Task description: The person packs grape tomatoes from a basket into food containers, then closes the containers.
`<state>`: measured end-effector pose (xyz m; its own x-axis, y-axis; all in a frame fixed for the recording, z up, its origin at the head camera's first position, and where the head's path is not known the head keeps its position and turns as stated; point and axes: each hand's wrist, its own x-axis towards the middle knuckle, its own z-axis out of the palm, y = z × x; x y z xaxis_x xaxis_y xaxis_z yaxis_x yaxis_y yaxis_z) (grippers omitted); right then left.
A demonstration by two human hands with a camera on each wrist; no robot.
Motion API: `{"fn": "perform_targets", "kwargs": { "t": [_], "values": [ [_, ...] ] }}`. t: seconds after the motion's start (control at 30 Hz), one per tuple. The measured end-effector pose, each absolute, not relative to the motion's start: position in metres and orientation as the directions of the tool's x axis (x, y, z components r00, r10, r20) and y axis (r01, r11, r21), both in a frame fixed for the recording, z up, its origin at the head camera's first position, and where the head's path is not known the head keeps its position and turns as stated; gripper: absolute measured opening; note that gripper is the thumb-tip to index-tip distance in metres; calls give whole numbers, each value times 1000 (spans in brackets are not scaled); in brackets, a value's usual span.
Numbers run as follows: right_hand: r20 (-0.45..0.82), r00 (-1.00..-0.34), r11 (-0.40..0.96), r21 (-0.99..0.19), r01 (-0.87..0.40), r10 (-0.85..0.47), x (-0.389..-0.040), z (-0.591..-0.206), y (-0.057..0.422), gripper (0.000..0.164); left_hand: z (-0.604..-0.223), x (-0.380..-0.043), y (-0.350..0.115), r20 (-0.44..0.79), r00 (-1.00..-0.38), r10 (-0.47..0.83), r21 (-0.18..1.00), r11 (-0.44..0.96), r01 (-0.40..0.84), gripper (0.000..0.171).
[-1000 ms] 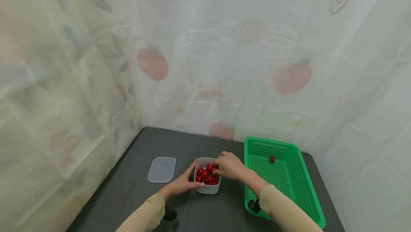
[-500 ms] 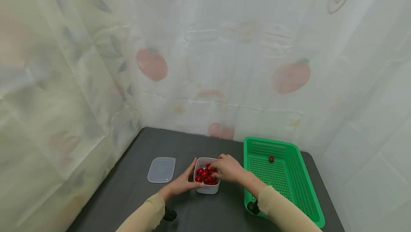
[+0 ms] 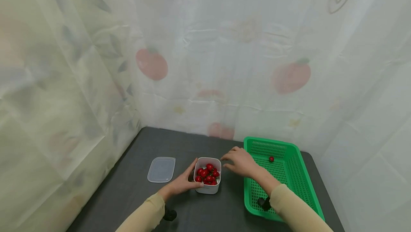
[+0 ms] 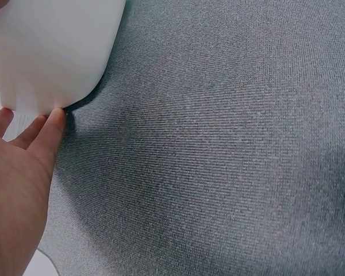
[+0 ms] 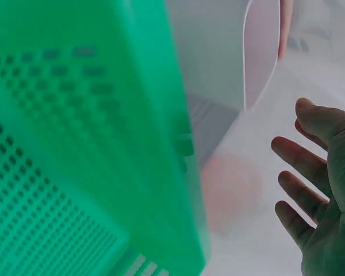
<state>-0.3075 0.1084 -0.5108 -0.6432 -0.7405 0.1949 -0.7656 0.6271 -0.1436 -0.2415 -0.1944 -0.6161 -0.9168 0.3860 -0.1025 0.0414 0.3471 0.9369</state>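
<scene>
In the head view a white square container [image 3: 207,190] stands on the dark table, holding several small red cherry tomatoes [image 3: 204,174]. My left hand [image 3: 182,183] grips it from the left, thumb along the near side and fingers at the far left. The left wrist view shows fingertips of that hand [image 4: 23,155] against the container's smooth wall [image 4: 52,52]. Between the container and the green basket [image 3: 282,215], my right hand [image 3: 240,161] hovers with nothing in it. Its fingers are relaxed and spread apart in the right wrist view.
A clear lid [image 3: 161,170] lies flat on the table [image 3: 189,141], left of the container. One cherry tomato [image 3: 271,159] sits toward the far end of the basket. A printed curtain [image 3: 199,64] hangs behind the table.
My right hand has come out of the container and moved right, toward the basket, with its fingers released from the tomatoes. The left hand and the container have stayed in place.
</scene>
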Motion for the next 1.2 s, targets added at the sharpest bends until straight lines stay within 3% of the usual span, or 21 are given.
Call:
{"fn": "perform_targets", "kwargs": {
  "t": [0.4, 1.2],
  "values": [
    [214, -783, 748, -233, -622, -584, -327, -507, 180, 28, -618, -242, -197, -80, -913, 400, 939, 338, 65, 106],
    [62, -919, 882, -263, -391, -389, -343, -537, 247, 36, -618, -243, -196, -76, -906, 417, 941, 329, 73, 107]
  ]
}}
